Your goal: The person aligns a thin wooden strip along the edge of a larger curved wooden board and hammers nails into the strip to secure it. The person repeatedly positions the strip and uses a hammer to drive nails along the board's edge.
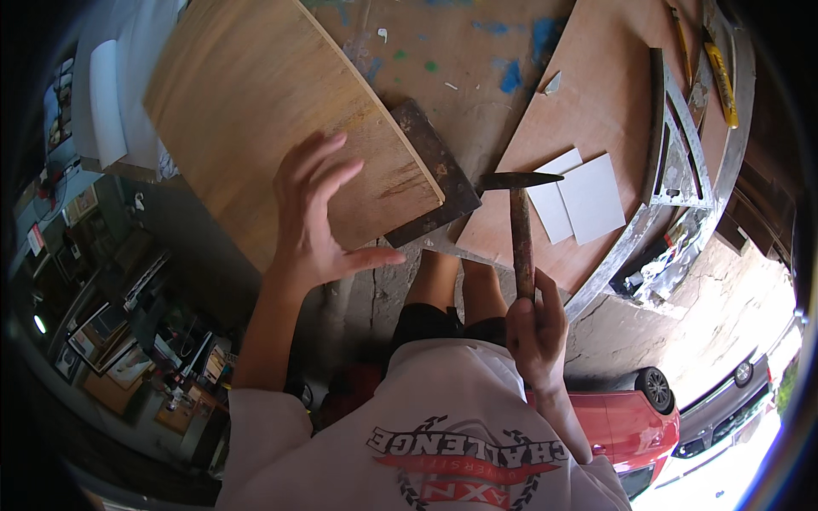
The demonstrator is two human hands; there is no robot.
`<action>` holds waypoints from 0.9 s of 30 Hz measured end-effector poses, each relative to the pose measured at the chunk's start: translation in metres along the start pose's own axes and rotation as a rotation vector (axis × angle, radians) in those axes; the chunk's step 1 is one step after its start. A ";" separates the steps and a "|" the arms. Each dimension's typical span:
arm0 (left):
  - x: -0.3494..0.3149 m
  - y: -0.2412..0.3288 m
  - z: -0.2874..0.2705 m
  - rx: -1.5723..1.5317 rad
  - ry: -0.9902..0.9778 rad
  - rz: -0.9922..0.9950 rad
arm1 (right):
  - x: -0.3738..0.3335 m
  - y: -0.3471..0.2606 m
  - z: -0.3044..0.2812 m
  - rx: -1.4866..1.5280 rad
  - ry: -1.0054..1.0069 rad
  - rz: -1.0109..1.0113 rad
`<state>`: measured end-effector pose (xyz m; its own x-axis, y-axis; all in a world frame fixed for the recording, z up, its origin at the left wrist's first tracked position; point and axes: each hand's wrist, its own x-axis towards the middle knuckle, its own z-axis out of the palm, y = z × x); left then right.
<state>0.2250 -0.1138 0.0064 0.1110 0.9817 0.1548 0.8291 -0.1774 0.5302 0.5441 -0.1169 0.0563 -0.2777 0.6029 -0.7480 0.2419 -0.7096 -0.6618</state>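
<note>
Nearest the lens is the person's white printed shirt [443,426], filling the lower middle of the view, with both bare forearms rising out of it. The right hand [537,328] is closed in a fist around the lower end of a hammer [520,226], whose worn, rust-brown handle stands nearly upright and whose dark head points sideways above the near edge of the workbench [460,60]. The left hand [315,217] is open, fingers spread and thumb stuck out to the side, holding nothing; it hovers over the near corner of a light plywood board [256,94], and whether the palm touches the wood cannot be told. Under that board's right corner pokes a dark, rusty flat plate [443,183]. Just right of the hammer head, two small white rectangular sheets [584,200] lie overlapping on a reddish-brown board [596,94]. Beyond them a metal framing square [677,145] rests near the bench's right edge, and a yellow tool [722,81] lies farther out. The bench top shows blue and green paint smears. Low at the right, parked cars, one red [630,422], stand well away.
</note>
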 end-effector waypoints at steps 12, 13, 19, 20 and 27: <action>-0.104 0.117 0.039 -1.460 0.720 -1.374 | 0.006 0.004 0.009 0.067 -0.067 0.136; -0.099 0.121 0.051 -1.409 0.793 -1.362 | 0.004 0.004 0.010 0.056 -0.083 0.157; -0.078 0.090 0.065 -1.370 0.912 -1.296 | 0.006 0.006 0.009 -0.112 -0.107 0.098; -0.076 0.088 0.065 -1.368 0.907 -1.324 | 0.006 0.006 0.009 -0.168 -0.093 0.039; -0.064 0.099 0.068 -1.411 0.943 -1.231 | 0.008 0.003 0.011 -0.273 -0.057 -0.048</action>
<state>0.3368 -0.1898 -0.0079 -0.6662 0.3602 -0.6530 -0.6946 0.0193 0.7192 0.5319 -0.1184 0.0486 -0.3448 0.6066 -0.7164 0.4661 -0.5518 -0.6916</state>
